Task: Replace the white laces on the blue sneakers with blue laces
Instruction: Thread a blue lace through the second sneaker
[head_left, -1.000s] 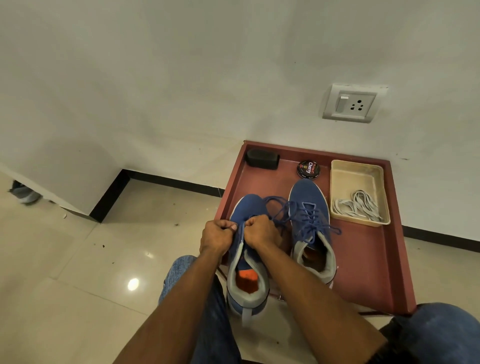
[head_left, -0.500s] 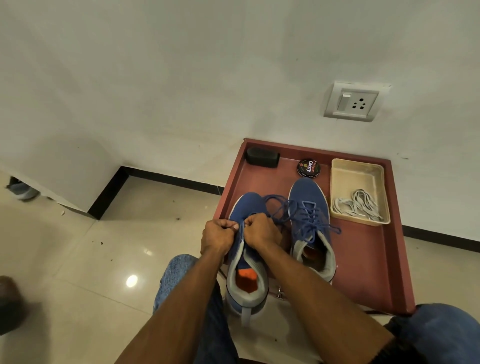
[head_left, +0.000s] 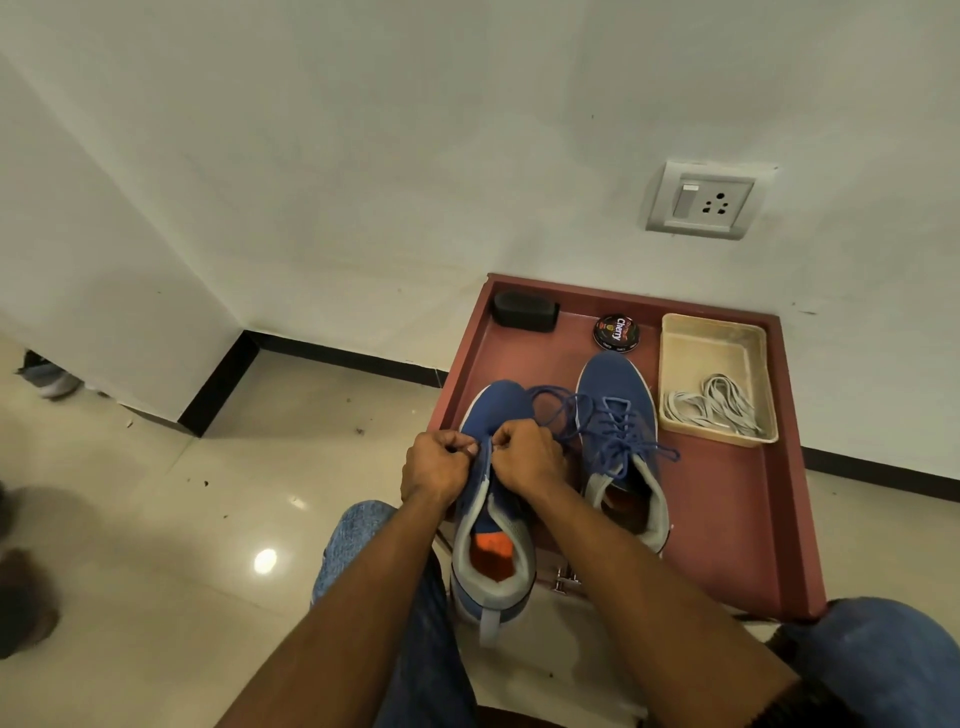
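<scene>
Two blue sneakers stand on a red tray (head_left: 737, 519). The left sneaker (head_left: 493, 551) has an orange insole and its heel hangs over the tray's near edge. My left hand (head_left: 439, 467) and my right hand (head_left: 527, 457) are both curled over its eyelet area, fingertips pinched close together at the tongue. A blue lace (head_left: 550, 402) loops out from under my right hand toward the right sneaker (head_left: 618, 431), which is laced in blue with loose ends. The white laces (head_left: 714, 408) lie in a beige tray (head_left: 696, 348). What my fingers pinch is hidden.
A black shoe-polish tin (head_left: 616, 332) and a black block (head_left: 525, 310) sit at the tray's far edge by the wall. A wall socket (head_left: 701, 200) is above. My knees in jeans (head_left: 363, 551) flank the tray. Another person's foot (head_left: 21, 597) shows at the left on the tiled floor.
My hands have stayed on the left sneaker with almost no shift. A person's foot has come into view at the left edge.
</scene>
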